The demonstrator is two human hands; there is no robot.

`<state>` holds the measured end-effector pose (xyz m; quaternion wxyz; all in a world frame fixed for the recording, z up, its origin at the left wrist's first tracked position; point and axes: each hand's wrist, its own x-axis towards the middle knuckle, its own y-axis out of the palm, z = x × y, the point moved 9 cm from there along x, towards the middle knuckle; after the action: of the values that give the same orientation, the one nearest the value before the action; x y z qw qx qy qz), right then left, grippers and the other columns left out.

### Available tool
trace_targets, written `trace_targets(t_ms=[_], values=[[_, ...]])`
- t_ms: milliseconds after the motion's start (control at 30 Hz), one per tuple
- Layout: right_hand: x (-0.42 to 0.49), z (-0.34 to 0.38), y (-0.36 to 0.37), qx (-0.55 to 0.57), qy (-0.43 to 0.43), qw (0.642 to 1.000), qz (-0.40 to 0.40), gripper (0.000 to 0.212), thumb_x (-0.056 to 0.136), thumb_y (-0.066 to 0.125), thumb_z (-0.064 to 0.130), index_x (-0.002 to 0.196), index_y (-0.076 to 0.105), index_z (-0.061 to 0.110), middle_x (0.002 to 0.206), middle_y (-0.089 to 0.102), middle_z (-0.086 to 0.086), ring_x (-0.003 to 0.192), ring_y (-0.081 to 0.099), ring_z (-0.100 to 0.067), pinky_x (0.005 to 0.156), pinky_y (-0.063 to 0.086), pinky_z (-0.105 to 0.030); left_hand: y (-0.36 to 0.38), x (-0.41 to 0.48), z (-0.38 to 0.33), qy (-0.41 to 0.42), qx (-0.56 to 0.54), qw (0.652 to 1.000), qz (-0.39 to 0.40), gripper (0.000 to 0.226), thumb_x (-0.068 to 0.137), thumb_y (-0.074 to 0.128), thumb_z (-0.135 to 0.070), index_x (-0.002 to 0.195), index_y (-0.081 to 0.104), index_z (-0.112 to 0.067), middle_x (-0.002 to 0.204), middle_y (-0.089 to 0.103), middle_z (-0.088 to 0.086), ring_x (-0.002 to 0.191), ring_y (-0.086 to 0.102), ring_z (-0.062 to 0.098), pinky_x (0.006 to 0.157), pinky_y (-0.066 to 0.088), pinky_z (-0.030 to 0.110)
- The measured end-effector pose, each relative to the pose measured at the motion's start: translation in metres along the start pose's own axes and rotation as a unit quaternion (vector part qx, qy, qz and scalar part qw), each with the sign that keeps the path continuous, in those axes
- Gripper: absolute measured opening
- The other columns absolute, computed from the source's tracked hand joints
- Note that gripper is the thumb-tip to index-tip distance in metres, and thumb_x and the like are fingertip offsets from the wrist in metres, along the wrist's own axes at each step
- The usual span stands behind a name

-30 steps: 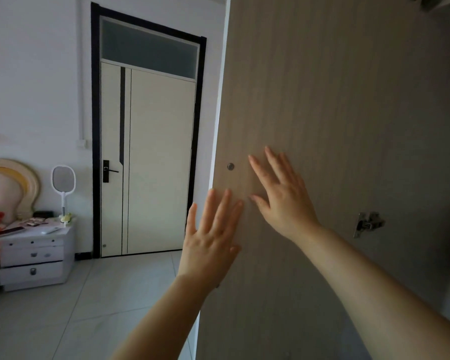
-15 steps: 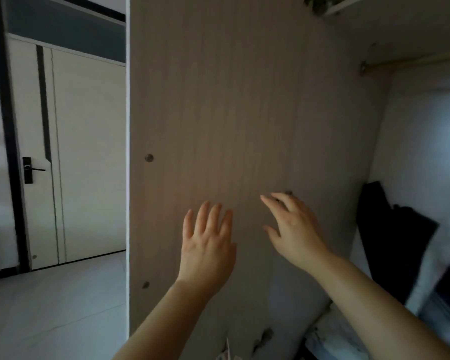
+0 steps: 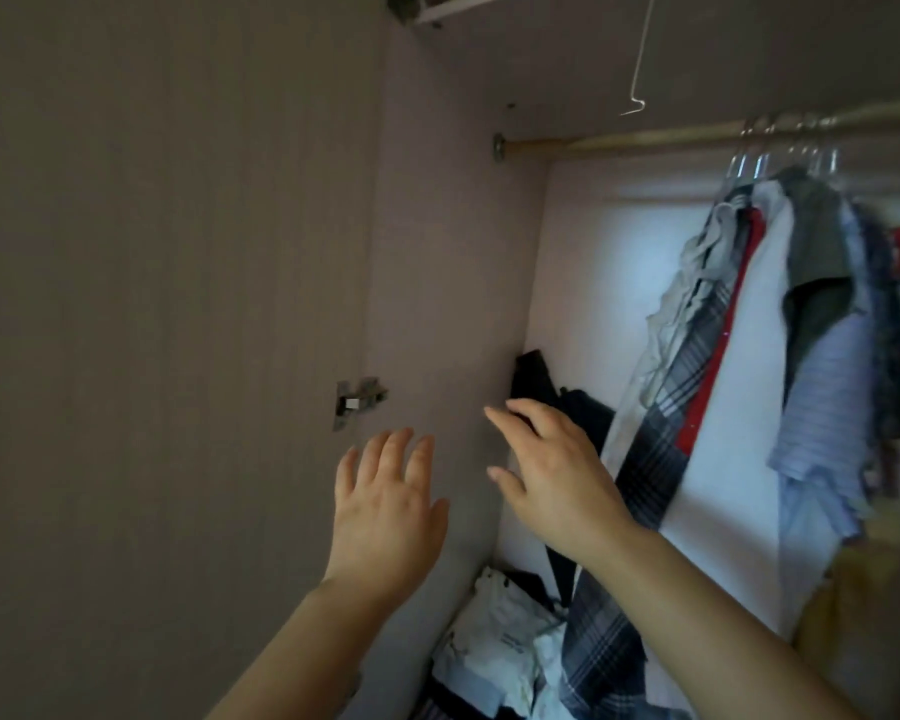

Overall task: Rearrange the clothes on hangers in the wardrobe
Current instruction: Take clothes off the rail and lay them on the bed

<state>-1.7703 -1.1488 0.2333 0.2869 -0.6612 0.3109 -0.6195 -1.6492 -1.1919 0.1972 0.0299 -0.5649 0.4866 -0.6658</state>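
Our left hand (image 3: 385,506) and right hand (image 3: 557,470) are hovering open and empty by the wardrobe (image 3: 437,252) left wall. Hung clothes (image 3: 780,330) are bunching far right on the rail (image 3: 645,140). We are judging the reach is just starting; next we are needing a grip on one hanger.

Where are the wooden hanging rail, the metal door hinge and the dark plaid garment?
wooden hanging rail (image 3: 619,139), head view, bare stretch near its left end.
metal door hinge (image 3: 358,400), head view, its middle.
dark plaid garment (image 3: 655,433), head view, hanging panel.
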Motion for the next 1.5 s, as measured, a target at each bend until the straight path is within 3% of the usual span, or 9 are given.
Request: trace_targets(t_ms=[67,300,433,700,867,1000,1133,1267,1500], values=[[0.002,-0.016,-0.005,-0.020,0.016,1.000,-0.011,0.056,0.092,0.052,0.034,0.144,0.032,0.022,0.146,0.032,-0.002,0.133,0.029,-0.020,0.110,0.023,-0.031,0.006,0.015,-0.011,0.015,-0.033,0.999,-0.015,0.059,0.070,0.077,-0.033,0.120,0.060,-0.007,0.123,0.059,0.013,0.116,0.054,0.033,0.096,0.041,0.050],[0.024,-0.066,-0.019,-0.100,0.083,0.991,-0.036,0.054,0.091,0.055,0.027,0.141,0.038,0.019,0.142,0.038,-0.005,0.129,0.035,-0.022,0.108,0.026,-0.033,0.036,0.077,-0.046,0.114,-0.140,0.983,-0.038,0.062,0.059,0.085,-0.027,0.113,0.064,-0.005,0.110,0.065,0.014,0.100,0.062,0.034,0.084,0.048,0.050],[0.043,-0.092,-0.027,-0.145,0.120,0.981,-0.041,0.054,0.093,0.049,0.029,0.144,0.032,0.022,0.146,0.032,-0.002,0.133,0.028,-0.020,0.110,0.021,-0.031,0.059,0.115,-0.055,0.136,-0.190,0.972,-0.030,0.060,0.085,0.058,-0.041,0.138,0.041,-0.018,0.139,0.044,0.002,0.130,0.037,0.022,0.108,0.025,0.041],[0.082,-0.137,-0.066,-0.310,0.127,0.941,-0.041,0.053,0.091,0.053,0.024,0.142,0.037,0.019,0.147,0.034,-0.010,0.137,0.025,-0.028,0.114,0.014,-0.043,0.079,0.171,-0.100,0.168,-0.281,0.944,-0.046,0.062,0.090,0.045,-0.048,0.144,0.025,-0.026,0.147,0.027,-0.007,0.136,0.019,0.011,0.113,0.011,0.033],[0.115,-0.186,-0.095,-0.421,0.143,0.895,-0.024,0.056,0.097,0.039,0.035,0.148,0.018,0.027,0.156,0.011,-0.005,0.143,0.000,-0.028,0.114,-0.005,-0.047,0.092,0.194,-0.134,0.180,-0.324,0.927,-0.063,0.063,0.091,0.041,-0.050,0.145,0.018,-0.029,0.148,0.022,-0.010,0.137,0.015,0.008,0.112,0.006,0.028],[0.119,-0.221,-0.117,-0.486,0.153,0.860,-0.022,0.056,0.097,0.026,0.048,0.148,0.012,0.030,0.157,0.005,-0.003,0.144,-0.006,-0.029,0.112,-0.011,-0.048,0.102,0.214,-0.159,0.180,-0.345,0.918,-0.079,0.064,0.091,0.038,-0.052,0.146,0.014,-0.030,0.148,0.018,-0.013,0.136,0.012,0.005,0.111,0.003,0.025],[0.101,-0.250,-0.133,-0.506,0.158,0.847,-0.037,0.053,0.095,0.034,0.048,0.143,0.035,0.025,0.153,0.026,-0.007,0.142,0.015,-0.035,0.111,0.010,-0.055,0.106,0.241,-0.189,0.177,-0.373,0.906,-0.096,0.064,0.092,0.037,-0.051,0.146,0.011,-0.027,0.149,0.017,-0.010,0.136,0.012,0.005,0.111,0.006,0.023],[0.069,-0.298,-0.154,-0.516,0.180,0.836,-0.048,0.058,0.089,0.025,0.048,0.135,0.049,0.022,0.145,0.040,-0.008,0.134,0.033,-0.038,0.105,0.028,-0.056,0.104,0.261,-0.221,0.187,-0.389,0.896,-0.108,0.066,0.093,0.039,-0.048,0.147,0.011,-0.025,0.150,0.018,-0.008,0.137,0.011,0.007,0.111,0.003,0.023],[0.046,-0.373,-0.177,-0.452,0.203,0.867,-0.048,0.063,0.094,-0.001,0.055,0.143,0.022,0.023,0.150,0.025,-0.003,0.137,0.027,-0.036,0.106,0.022,-0.054,0.108,0.296,-0.257,0.206,-0.363,0.900,-0.129,0.071,0.092,0.038,-0.050,0.148,0.001,-0.027,0.154,0.006,-0.007,0.138,0.003,0.008,0.112,-0.001,0.026]])
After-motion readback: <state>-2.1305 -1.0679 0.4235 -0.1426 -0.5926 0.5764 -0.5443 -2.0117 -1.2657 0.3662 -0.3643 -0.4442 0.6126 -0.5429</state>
